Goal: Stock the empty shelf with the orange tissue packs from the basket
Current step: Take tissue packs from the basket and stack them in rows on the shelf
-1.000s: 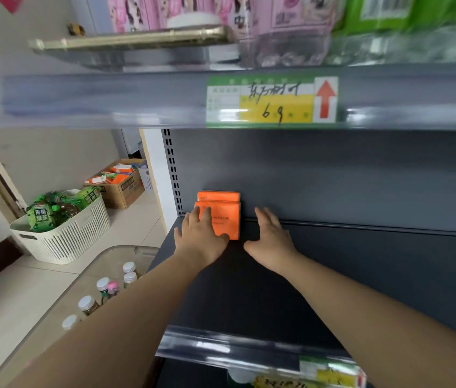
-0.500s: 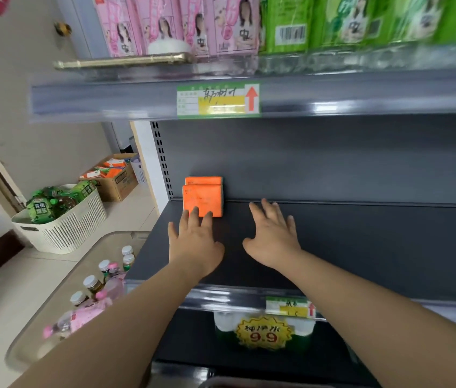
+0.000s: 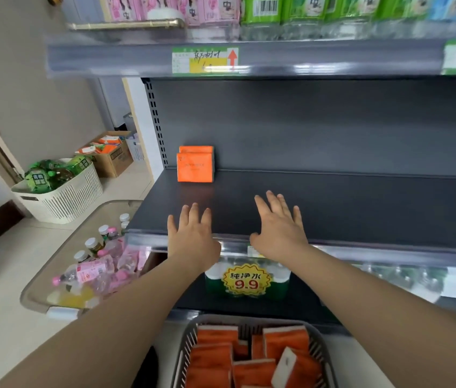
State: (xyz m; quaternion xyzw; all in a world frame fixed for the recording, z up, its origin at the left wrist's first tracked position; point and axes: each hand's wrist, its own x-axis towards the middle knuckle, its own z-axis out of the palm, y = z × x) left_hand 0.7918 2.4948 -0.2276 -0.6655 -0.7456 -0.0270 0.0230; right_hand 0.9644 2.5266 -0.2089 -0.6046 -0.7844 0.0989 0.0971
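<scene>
two orange tissue packs [image 3: 195, 166] stand at the shelf's [image 3: 333, 208] back left corner. left hand [image 3: 191, 236] and right hand [image 3: 278, 231] hover empty over its front edge, fingers spread. next, probably, grabbing more from the basket [image 3: 184, 345] below.

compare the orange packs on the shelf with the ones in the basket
The shelf packs stand upright, squared against the back left corner; the basket packs lie jumbled and tilted. Only a couple of shelf packs show, while the basket packs number many more and show their white edges. Both sets are orange tissue packs, and neither hand touches them.
</scene>
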